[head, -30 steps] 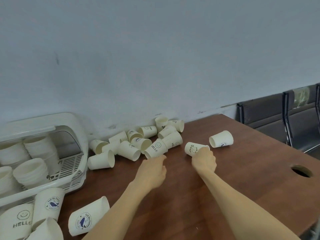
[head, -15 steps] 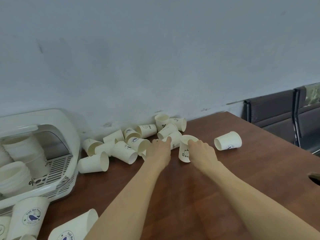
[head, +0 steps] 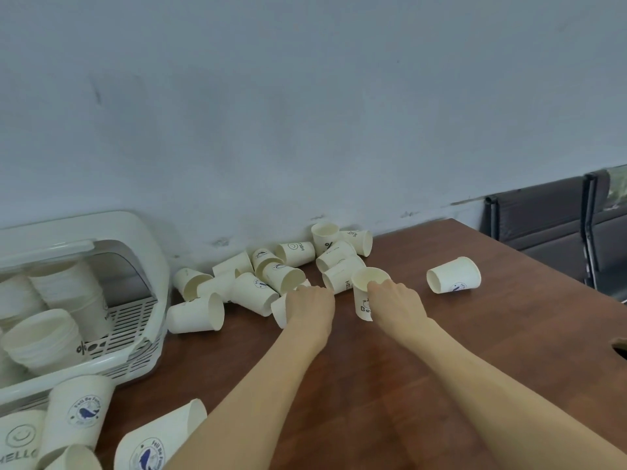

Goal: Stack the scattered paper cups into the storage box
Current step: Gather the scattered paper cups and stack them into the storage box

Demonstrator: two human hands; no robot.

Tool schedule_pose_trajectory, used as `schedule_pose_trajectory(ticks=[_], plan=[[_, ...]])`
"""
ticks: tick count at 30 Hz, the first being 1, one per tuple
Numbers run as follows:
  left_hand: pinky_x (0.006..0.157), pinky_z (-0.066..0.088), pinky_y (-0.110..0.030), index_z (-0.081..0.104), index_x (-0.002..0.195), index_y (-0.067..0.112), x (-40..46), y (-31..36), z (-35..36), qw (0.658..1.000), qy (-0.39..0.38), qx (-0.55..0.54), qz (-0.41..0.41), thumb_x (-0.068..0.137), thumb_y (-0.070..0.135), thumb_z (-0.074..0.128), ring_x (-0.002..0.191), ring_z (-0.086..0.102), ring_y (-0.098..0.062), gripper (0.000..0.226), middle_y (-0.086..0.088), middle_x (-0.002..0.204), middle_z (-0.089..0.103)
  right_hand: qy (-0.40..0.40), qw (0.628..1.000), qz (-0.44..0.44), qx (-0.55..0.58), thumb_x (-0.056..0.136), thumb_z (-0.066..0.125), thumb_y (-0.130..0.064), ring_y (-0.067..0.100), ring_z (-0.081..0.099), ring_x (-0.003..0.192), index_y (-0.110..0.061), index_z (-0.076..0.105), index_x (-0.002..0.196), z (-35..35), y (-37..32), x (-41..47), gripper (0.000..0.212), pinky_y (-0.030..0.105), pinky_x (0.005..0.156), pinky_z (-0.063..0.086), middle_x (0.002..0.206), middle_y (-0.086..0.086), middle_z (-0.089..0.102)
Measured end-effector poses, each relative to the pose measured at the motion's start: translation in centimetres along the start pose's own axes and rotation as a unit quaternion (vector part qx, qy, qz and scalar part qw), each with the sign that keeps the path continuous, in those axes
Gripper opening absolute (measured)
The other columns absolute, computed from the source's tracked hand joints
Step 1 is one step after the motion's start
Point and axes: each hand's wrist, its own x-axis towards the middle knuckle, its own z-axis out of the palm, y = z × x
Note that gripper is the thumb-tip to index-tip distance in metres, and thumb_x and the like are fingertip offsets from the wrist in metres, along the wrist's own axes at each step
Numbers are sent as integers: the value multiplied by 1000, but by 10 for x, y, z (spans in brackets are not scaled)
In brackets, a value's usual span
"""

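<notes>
Several cream paper cups [head: 261,283] lie tumbled against the wall on the brown table [head: 390,385]. My right hand [head: 397,301] grips an upright cup [head: 364,293] by its rim and side. Just left of it, my left hand [head: 310,305] curls over a lying cup [head: 280,308] at the pile's front edge; its fingers hide most of that cup. One cup [head: 454,274] lies alone on its side to the right. The white storage box [head: 101,320] at the left holds stacks of cups [head: 40,337].
More cups [head: 81,415] with whale and HELLO prints stand and lie at the near left corner. Dark chairs [head: 559,228] stand beyond the table's right edge. A round hole [head: 621,346] opens in the tabletop at far right.
My right hand has tipped its cup from lying to upright and still holds it. My left hand has stayed on the lying cup at the pile's front edge.
</notes>
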Motion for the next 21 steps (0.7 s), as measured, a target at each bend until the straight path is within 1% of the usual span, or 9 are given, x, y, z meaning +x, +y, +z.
schedule_pose_trajectory(ticks=[3, 5, 9, 13, 15, 18, 19, 21], plan=[[68, 33, -31, 54, 118, 10, -19, -10, -10, 1000, 13, -17, 4, 87, 2, 59, 110, 56, -26, 32, -6, 116, 60, -6, 1000, -5, 3, 93, 48, -11, 29, 60, 102, -10, 54, 113, -5, -9, -11, 21, 32, 69, 38, 111, 9, 58], [67, 33, -32, 54, 117, 12, -31, -17, -16, 999, 24, -26, 1, 87, 3, 59, 108, 58, -25, 32, -5, 115, 61, -12, 1000, -9, 4, 92, 48, -9, 30, 60, 103, -10, 55, 114, -9, -16, -19, 23, 32, 70, 39, 112, 9, 58], [71, 37, -32, 53, 119, 11, -59, -31, -29, 998, 41, -40, -11, 89, 3, 56, 106, 60, -25, 31, -7, 115, 61, -8, 1000, -13, 8, 90, 46, -4, 29, 60, 102, -10, 55, 111, -20, -30, -36, 23, 32, 70, 39, 111, 9, 58], [68, 37, -32, 55, 116, 10, -85, -48, -39, 997, 56, -50, -24, 90, 3, 54, 103, 61, -27, 27, -9, 113, 62, 6, 1000, -25, 11, 89, 47, -4, 29, 60, 99, -10, 55, 109, -37, -48, -49, 22, 32, 69, 39, 109, 9, 58], [70, 37, -33, 52, 119, 10, -96, -58, -42, 996, 60, -61, -31, 92, 6, 51, 106, 59, -28, 27, -9, 114, 60, 10, 999, -35, 12, 89, 47, -5, 29, 60, 100, -10, 54, 110, -46, -59, -54, 23, 32, 69, 39, 110, 9, 58], [84, 42, -36, 52, 120, 13, -112, -76, -46, 993, 68, -81, -46, 93, 8, 48, 109, 57, -27, 28, -8, 116, 60, 27, 998, -58, 12, 90, 45, -6, 29, 61, 98, -9, 55, 110, -61, -79, -62, 23, 31, 66, 39, 109, 9, 58], [85, 41, -36, 53, 120, 13, -117, -82, -47, 992, 70, -89, -52, 93, 9, 47, 109, 57, -27, 27, -8, 117, 59, 37, 997, -67, 15, 91, 43, -8, 29, 61, 97, -9, 55, 109, -66, -86, -65, 22, 32, 66, 39, 108, 9, 58], [80, 40, -36, 53, 118, 11, -128, -98, -48, 989, 72, -114, -64, 95, 13, 45, 108, 56, -29, 24, -9, 116, 57, 58, 994, -87, 22, 92, 40, -11, 30, 62, 94, -9, 56, 106, -75, -102, -68, 21, 32, 65, 39, 105, 9, 59]])
